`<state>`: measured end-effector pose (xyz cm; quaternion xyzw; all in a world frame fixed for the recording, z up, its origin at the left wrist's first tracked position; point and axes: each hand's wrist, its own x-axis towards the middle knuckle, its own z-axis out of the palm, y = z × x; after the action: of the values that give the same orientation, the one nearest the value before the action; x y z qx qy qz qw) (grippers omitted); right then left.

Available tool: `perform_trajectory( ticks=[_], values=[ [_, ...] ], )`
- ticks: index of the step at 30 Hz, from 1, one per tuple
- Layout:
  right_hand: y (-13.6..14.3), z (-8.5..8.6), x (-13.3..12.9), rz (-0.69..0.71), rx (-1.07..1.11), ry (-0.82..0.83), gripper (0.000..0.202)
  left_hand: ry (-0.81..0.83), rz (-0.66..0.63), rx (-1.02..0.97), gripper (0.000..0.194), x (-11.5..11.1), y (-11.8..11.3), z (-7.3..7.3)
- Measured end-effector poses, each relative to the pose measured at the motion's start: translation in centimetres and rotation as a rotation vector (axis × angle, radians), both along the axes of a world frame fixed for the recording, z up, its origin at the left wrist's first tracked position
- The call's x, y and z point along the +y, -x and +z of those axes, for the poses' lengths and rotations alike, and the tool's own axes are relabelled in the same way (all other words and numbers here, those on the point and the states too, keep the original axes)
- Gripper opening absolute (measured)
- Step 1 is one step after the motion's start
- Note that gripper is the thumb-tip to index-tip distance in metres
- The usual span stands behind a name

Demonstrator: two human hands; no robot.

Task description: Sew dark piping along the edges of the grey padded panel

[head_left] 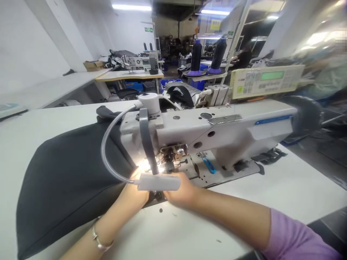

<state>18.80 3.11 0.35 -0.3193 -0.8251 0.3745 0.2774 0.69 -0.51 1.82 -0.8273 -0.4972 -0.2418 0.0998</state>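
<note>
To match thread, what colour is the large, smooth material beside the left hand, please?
The large, smooth material is dark grey, shown best in the head view.

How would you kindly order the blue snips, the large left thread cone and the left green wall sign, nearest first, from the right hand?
Head view, from the right hand:
1. Blue snips, right, on the machine bed.
2. Large left thread cone, behind the machine.
3. Left green wall sign, far background.
</note>
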Motion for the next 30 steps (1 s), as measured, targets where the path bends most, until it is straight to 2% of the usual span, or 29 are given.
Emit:
perform_trajectory(
  ticks=[4, 9, 12, 18, 26, 30],
  values=[
    [0.0, 0.3, -0.1, 0.007, 0.037, 0.011, 0.009, -0.198, -0.055, 0.205, 0.027, 0.2, 0.3, -0.3],
    [0.2, 0.6, -0.3, 0.024, 0.071, 0.011, 0.011, -0.072, -0.087, 0.108, 0.022, 0.2, 0.9, -1.2],
    [0.3, 0.7, -0.5, 0.021, 0.086, -0.002, 0.010, -0.013, -0.121, 0.066, 0.024, 0.1, 0.8, -1.1],
    [0.2, 0.0, -0.4, 0.016, -0.017, -0.106, 0.008, -0.078, -0.134, 0.049, 0.029, 0.0, 0.3, -0.1],
    [0.3, 0.3, -0.4, -0.015, -0.161, -0.101, 0.011, -0.121, -0.111, 0.098, 0.030, 0.3, 0.5, -1.1],
    [0.4, -0.1, -0.3, -0.022, -0.270, -0.242, 0.006, -0.103, -0.128, 0.082, 0.029, 0.6, 0.7, -1.3]
  ],
)
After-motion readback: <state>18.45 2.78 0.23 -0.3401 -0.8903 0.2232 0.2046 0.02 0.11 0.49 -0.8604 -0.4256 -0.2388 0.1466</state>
